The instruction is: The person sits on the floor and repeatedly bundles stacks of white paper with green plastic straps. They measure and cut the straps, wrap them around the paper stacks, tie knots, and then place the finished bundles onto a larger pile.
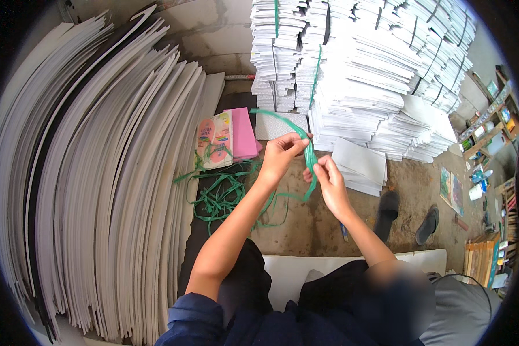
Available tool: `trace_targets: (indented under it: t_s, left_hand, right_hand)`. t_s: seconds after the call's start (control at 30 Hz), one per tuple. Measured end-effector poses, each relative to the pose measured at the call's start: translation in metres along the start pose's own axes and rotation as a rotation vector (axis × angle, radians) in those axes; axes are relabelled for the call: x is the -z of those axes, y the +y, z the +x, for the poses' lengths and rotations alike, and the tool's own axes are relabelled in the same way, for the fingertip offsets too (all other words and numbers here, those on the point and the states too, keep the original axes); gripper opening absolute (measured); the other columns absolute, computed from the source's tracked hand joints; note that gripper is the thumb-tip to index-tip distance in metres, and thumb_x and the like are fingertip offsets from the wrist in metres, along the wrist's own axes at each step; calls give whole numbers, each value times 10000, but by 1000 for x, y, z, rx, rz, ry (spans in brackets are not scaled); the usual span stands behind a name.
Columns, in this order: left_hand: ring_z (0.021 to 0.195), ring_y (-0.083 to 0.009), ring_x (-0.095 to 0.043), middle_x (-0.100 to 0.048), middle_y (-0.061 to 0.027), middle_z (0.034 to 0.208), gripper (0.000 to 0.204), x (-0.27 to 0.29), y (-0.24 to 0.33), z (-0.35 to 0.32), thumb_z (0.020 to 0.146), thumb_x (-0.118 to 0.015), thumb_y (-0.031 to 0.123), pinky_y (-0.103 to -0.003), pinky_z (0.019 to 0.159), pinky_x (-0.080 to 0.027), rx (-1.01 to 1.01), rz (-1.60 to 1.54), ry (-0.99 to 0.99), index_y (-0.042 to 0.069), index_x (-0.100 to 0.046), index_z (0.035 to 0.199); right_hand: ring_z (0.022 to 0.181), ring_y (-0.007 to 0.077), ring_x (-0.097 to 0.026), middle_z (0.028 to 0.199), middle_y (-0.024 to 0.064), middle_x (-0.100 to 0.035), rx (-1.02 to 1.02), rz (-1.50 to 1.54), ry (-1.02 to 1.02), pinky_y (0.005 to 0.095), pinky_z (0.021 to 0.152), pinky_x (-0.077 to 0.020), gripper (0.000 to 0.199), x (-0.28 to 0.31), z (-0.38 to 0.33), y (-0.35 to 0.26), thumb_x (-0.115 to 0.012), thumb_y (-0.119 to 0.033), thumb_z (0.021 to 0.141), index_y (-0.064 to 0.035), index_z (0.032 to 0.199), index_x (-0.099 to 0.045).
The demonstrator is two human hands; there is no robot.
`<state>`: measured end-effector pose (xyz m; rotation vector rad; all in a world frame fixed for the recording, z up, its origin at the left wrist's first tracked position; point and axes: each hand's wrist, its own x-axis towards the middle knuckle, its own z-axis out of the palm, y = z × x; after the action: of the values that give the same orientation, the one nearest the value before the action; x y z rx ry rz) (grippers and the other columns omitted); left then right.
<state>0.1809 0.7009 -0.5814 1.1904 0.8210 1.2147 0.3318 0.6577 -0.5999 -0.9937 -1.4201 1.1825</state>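
The left hand (279, 155) and right hand (333, 180) both pinch a green strip (310, 157) above the floor (305, 237), the right grip nearer; its near end seems to trail left toward a green tangle (218, 199), near pink sheets (244, 134).

Pale sheets (121, 190) fill the left; white paper stacks (357, 86) rise far off. Dark slippers (387, 212) lie on the floor (409, 181) at right, with a cluttered shelf (489, 140) beyond.
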Motion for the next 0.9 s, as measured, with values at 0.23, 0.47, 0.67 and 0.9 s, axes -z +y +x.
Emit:
trace_targets:
  t_s: [0.23,0.47,0.67,0.9]
  left_hand:
    - [703,-60,-491,-591,-46,930,153,-8,-5,0,811,-578,92,-230,678,-446,-22,41,-37,-26,-614,902]
    - [747,-61,-489,-589,-26,974,240,0,-10,1,829,-563,113,-231,727,-443,43,147,-12,-21,-586,1026]
    - [759,-48,-477,-541,47,835,291,11,-10,2,854,-538,157,-216,771,-431,98,-211,88,29,-554,1115]
    - [981,-179,-525,-542,-92,1046,495,20,-3,3,888,-427,355,-328,890,-405,328,-232,-35,38,-368,1263]
  right_hand:
    - [727,85,-542,797,29,-546,-62,67,57,235,688,-421,177,3,1,0,-525,-186,873,-15,881,-477]
    - [716,165,-591,778,74,-553,-146,348,196,321,684,-504,158,4,13,-2,-514,-179,871,-27,844,-480]
    - [738,228,-595,814,101,-528,-154,566,352,351,717,-508,193,16,18,0,-487,-212,885,-36,854,-415]
    - [700,171,-580,767,83,-548,-96,417,289,271,634,-456,175,30,17,-2,-464,-220,899,-53,862,-429]
